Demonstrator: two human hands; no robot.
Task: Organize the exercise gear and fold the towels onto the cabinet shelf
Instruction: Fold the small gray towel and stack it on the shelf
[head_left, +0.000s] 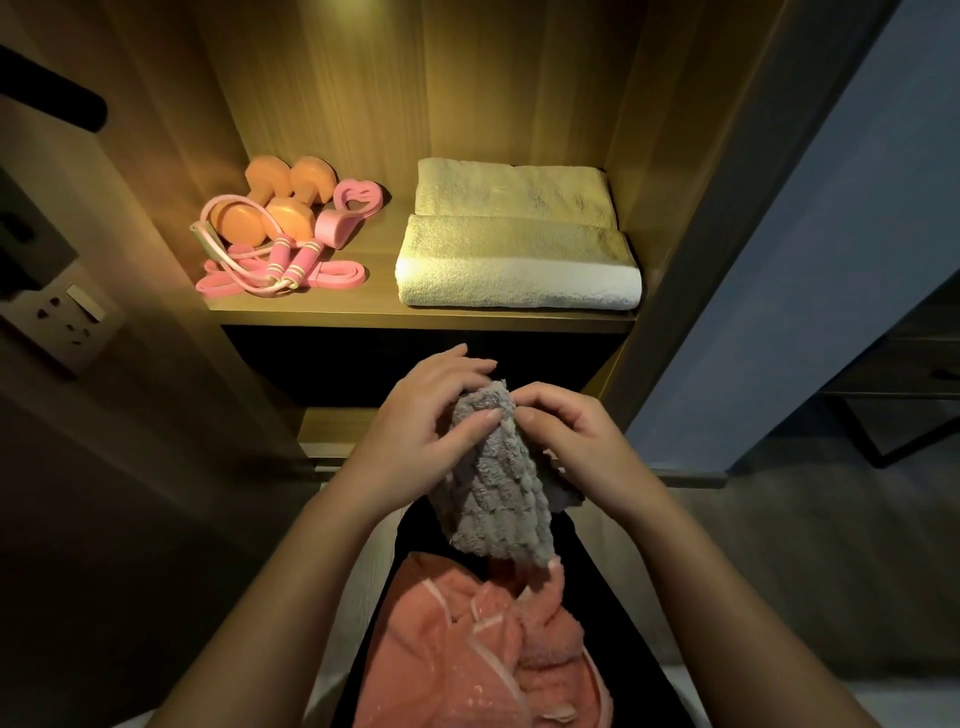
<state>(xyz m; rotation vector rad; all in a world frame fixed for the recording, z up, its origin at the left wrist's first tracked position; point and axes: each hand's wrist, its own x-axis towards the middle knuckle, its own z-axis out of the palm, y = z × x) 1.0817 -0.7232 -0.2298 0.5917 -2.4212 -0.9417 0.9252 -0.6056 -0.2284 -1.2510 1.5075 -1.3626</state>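
Observation:
A small grey waffle-textured towel (501, 488) hangs between both hands, below the front of the cabinet shelf (415, 312). My left hand (426, 415) grips its upper left edge and my right hand (576, 441) pinches its upper right edge. Beneath it a crumpled pink towel (467, 649) lies on my lap. On the shelf's right side sit two folded pale towels, the front one (519, 267) and the one behind (514, 192). At the shelf's left lie orange dumbbells (270, 202), a pink skipping rope (275, 262), a pink band (332, 278) and a pink heart-shaped grip (353, 208).
The cabinet's wooden side walls (670, 156) close in the shelf. Below the shelf is a dark opening (363, 358). A wall socket panel (67, 322) is at the left. Dark floor and a black frame (909, 447) lie to the right.

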